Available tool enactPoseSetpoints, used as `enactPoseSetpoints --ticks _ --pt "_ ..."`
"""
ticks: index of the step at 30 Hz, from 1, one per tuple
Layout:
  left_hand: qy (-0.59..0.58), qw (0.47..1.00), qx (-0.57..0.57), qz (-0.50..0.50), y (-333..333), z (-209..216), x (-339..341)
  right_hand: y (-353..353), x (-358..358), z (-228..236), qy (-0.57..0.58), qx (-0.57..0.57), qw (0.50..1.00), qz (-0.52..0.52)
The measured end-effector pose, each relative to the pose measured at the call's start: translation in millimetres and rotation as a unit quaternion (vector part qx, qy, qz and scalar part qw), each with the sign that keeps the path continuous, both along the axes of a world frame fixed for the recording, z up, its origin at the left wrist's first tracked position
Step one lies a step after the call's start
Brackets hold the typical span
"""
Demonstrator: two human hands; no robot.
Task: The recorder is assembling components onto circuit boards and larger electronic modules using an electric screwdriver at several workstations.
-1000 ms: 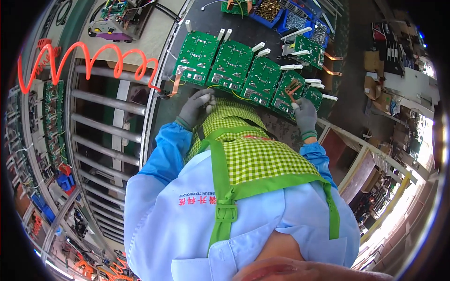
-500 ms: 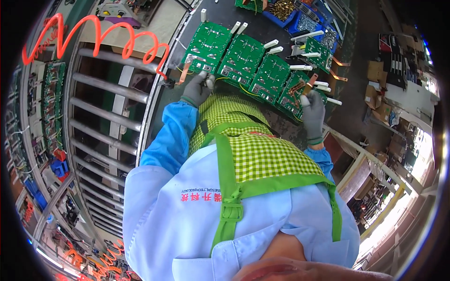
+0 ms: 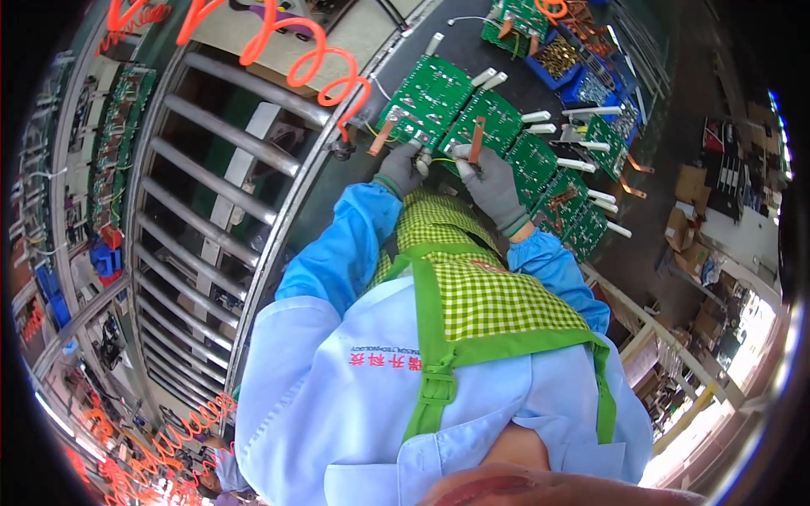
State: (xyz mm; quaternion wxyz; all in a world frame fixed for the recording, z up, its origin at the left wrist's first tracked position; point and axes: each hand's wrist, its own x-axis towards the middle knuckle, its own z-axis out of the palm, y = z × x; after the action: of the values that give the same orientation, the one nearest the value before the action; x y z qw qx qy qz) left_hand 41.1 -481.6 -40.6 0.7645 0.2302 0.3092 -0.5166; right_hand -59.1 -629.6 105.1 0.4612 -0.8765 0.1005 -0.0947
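Note:
Several green circuit boards with white posts lie in a slanting row before me. My left hand [image 3: 403,167], in a grey glove, is at the near edge of the leftmost circuit board [image 3: 429,93]. Its fingers are drawn together, and whatever they may pinch is hidden. Gloved alike, my right hand [image 3: 496,187] grips a flat copper strip [image 3: 478,137] that stands up in front of the second circuit board [image 3: 487,114]. Another copper strip [image 3: 382,137] sticks out at the leftmost board's near left corner. A thin yellow-green wire [image 3: 443,159] runs between my hands.
Blue bins [image 3: 582,87] of small metal parts stand at the far right, beside another circuit board [image 3: 513,24]. An orange coiled hose [image 3: 325,63] hangs over the table's left side. A roller conveyor [image 3: 224,169] lies to the left. Copper strips [image 3: 634,190] jut out on the right.
My right hand has moved left from the row's right end to the second board, carrying the copper strip. My left hand stays by the leftmost board. The whole view has shifted.

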Motion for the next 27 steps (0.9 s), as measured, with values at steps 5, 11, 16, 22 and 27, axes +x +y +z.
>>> enactPoseSetpoints --ticks 5,11,16,22,27 --pt "-0.003 0.999 -0.016 0.036 4.1 12.0 -3.0 6.5 16.5 -16.0 -0.032 -0.068 0.997 0.025" --pt "-0.017 0.992 -0.123 0.031 12.2 17.0 0.4 7.2 28.3 -28.9 -0.033 -0.097 0.994 0.033" --pt "-0.057 0.988 -0.141 -0.005 20.8 17.0 6.5 10.6 40.5 -28.2 -0.04 -0.196 0.975 0.097" --pt "-0.115 0.985 -0.118 -0.049 21.6 29.6 8.7 14.2 37.8 -37.9 -0.087 -0.328 0.93 0.143" --pt "-0.126 0.986 -0.085 -0.072 21.5 28.0 10.7 20.3 42.4 -33.0 -0.097 -0.355 0.917 0.152"
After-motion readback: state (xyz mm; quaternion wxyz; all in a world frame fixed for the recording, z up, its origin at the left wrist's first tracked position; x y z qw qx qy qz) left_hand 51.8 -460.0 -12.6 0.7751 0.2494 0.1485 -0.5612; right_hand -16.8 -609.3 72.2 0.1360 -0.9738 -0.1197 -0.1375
